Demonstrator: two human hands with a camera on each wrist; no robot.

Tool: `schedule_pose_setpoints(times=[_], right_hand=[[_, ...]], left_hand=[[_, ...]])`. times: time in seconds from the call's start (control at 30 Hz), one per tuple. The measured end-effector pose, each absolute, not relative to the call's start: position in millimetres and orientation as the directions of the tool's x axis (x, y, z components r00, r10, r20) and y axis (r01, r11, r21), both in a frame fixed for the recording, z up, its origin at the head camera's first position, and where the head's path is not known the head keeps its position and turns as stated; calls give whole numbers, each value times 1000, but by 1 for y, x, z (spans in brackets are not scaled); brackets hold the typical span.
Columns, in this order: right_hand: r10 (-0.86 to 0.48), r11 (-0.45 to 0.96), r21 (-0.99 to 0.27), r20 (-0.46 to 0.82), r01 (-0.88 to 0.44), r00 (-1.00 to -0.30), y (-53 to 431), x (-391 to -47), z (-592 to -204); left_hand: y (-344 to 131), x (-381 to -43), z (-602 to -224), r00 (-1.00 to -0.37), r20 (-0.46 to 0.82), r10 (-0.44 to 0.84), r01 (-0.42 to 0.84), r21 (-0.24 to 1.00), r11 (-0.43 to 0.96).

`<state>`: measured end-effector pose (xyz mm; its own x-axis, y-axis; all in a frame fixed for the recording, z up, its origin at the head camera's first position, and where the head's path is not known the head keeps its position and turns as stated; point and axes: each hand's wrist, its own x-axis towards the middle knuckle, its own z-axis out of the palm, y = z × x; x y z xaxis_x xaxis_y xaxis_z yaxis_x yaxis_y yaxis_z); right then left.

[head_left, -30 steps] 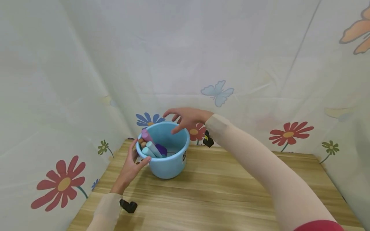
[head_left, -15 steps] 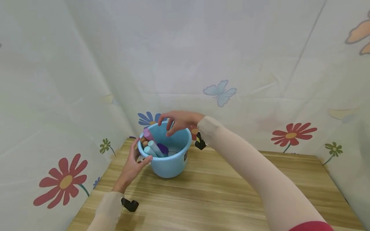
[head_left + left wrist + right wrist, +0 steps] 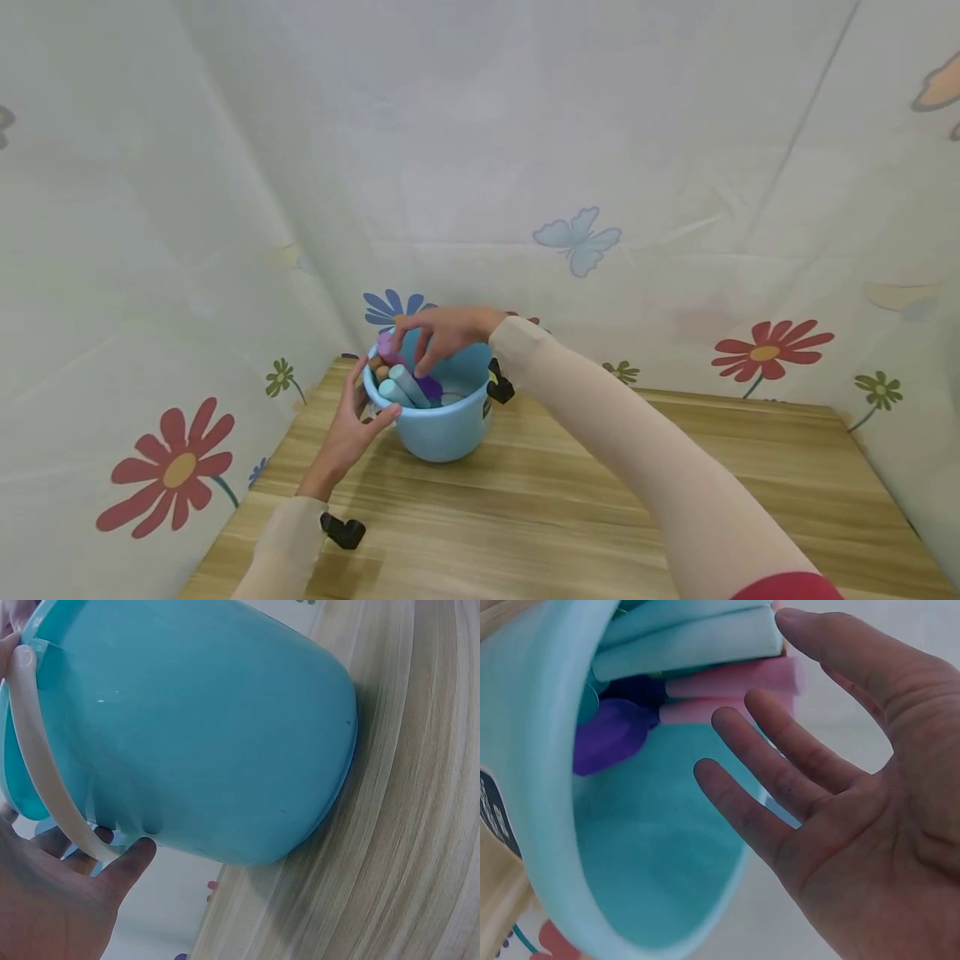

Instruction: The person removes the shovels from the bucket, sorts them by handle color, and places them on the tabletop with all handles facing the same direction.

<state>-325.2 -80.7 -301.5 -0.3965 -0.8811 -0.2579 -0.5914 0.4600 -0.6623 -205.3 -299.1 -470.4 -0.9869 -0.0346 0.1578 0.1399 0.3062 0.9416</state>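
Note:
A light blue bucket (image 3: 442,437) stands on the table, with its white handle (image 3: 45,757) hanging down one side. My left hand (image 3: 348,437) holds the bucket's left side at the rim, thumb toward the front. Several sticks lean inside against that side: light blue sticks (image 3: 408,385), brown ends (image 3: 381,372) and pink sticks (image 3: 735,679). A purple piece (image 3: 615,735) lies at the lower end of a pink one. Over the opening hovers my right hand (image 3: 446,331), fingers spread and gently bent. Its thumb is at a light blue stick's tip; whether they touch, I cannot tell.
The wood-grain table (image 3: 562,500) reaches out to the right and front. Behind and to the left hangs a white flower-printed curtain (image 3: 465,150), close to the bucket's far side. A black wrist mount (image 3: 342,531) sits on my left wrist.
My right hand has moved left and down, from above the bucket's far right rim to the sticks. The left hand keeps its hold on the bucket, and the view has shifted slightly.

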Motion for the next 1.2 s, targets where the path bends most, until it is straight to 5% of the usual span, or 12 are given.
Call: schedule_pose_setpoints(times=[0.83,1.2], right_hand=[[-940,326,-637,-143,-699,-308,-103,-315,-324],[-932,344,-566,-109,-750,-345,-106,-307,-326]], left_hand=[[-295,-201,-470,-986,164,-29,149,945,290],[-293,-199,-469,-986,164,-30,148,944,295]])
